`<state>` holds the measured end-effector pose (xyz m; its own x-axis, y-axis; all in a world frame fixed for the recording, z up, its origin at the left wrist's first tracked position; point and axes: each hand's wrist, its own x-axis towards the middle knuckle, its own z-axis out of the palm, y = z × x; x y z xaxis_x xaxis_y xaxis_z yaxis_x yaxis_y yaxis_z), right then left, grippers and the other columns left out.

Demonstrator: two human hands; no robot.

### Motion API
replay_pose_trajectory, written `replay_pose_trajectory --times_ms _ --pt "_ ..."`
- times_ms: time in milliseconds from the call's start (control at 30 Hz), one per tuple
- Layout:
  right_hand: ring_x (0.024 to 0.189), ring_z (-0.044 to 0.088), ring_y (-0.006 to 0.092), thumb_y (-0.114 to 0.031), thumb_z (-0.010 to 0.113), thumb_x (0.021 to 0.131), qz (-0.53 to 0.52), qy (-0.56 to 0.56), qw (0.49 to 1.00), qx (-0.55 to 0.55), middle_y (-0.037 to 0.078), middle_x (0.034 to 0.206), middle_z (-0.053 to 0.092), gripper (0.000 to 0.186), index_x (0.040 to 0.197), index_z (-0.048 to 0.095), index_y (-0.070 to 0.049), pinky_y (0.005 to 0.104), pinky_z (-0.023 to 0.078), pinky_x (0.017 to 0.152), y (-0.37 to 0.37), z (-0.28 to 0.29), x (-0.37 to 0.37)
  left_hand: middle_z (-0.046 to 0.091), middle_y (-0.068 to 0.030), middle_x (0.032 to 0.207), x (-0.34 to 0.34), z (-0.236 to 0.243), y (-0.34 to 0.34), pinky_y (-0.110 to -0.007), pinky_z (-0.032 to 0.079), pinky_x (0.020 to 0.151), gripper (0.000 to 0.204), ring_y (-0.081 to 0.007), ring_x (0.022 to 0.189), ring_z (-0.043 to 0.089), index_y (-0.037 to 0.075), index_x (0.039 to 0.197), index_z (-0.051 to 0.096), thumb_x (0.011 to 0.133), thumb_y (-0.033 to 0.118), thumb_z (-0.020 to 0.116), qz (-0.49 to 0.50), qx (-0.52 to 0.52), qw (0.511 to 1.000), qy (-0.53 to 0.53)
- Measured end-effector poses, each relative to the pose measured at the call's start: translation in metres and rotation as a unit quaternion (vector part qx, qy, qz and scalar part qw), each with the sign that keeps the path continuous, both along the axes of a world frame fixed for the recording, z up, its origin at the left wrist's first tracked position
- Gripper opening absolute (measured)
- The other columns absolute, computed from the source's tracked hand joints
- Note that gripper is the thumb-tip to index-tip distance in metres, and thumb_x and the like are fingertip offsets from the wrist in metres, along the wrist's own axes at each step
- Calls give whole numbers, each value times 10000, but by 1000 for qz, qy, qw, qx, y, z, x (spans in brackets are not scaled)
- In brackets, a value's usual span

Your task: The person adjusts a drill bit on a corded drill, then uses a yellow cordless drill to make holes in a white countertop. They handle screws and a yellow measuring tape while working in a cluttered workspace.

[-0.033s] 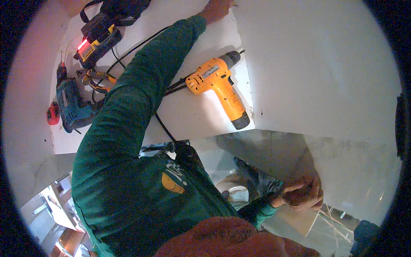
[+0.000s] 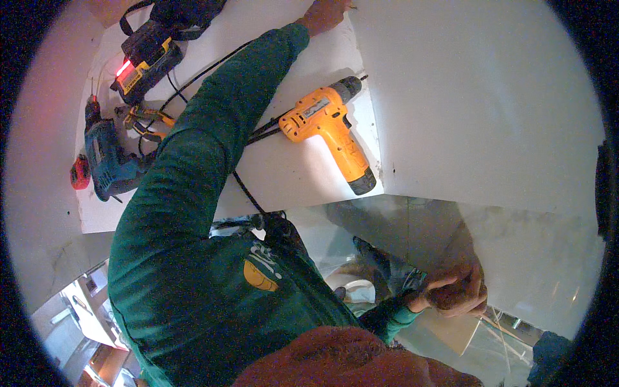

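Observation:
My left arm, in a green sleeve, stretches over a white surface [image 2: 303,180]. At the top edge is my left hand [image 2: 325,16], beside the seam with a pale panel; its fingers are largely cut off by the frame. Lower right, my right hand [image 2: 456,293] has its fingers curled in; whatever they hold, if anything, is hidden. Between the hands, an orange cordless drill [image 2: 332,129] with a black chuck and bit lies on its side on the white surface, touched by neither hand. Its bit points toward the pale panel.
Left of my arm lie a blue drill [image 2: 109,158], a red tape measure [image 2: 80,172], yellow-and-black pliers [image 2: 145,122] and a black-and-yellow device [image 2: 142,77] glowing red. A black cable [image 2: 245,190] passes beneath my arm. The pale panel [image 2: 477,103] rises at right.

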<state>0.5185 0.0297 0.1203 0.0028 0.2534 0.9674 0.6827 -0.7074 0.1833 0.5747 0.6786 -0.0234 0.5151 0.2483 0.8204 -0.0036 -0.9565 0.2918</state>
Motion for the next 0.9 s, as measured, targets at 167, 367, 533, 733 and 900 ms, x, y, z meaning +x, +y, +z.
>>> replay_pose_trajectory --times_ms 167,367,533,733,900 --pt "856 600 333 -233 657 971 33 44 998 8 199 1005 657 264 1036 701 19 424 489 756 8 2 -10 689 -218 1143 14 -6 -9 -456 448 1097 266 -408 1189 590 -5 1052 740 899 -5 522 50 34 998 -35" --pt "840 604 290 -268 663 983 13 10 999 -41 126 943 712 264 1020 699 -8 435 424 792 22 20 -11 676 -244 1091 -9 -1 16 -480 455 1066 228 -432 1148 590 -40 1031 704 905 6 520 96 124 988 -7" --pt "750 612 267 -291 675 980 60 -22 994 -93 73 925 745 250 989 701 -43 419 392 784 12 33 -12 650 -200 992 9 7 11 -479 486 894 115 -388 996 606 -14 941 655 888 10 556 153 59 984 76" --pt "811 635 351 -246 706 920 90 63 992 -61 126 948 733 222 1038 715 -59 469 457 825 15 33 -16 684 -187 929 -109 5 91 -471 542 761 248 -367 860 664 -14 965 681 903 222 638 161 252 942 154" --pt "1018 616 385 -219 746 909 280 349 878 -172 203 1112 654 417 1211 629 43 474 482 929 67 38 -66 697 -218 973 -135 15 5 -464 568 861 331 -384 935 688 -27 1049 679 880 257 654 217 134 909 329"
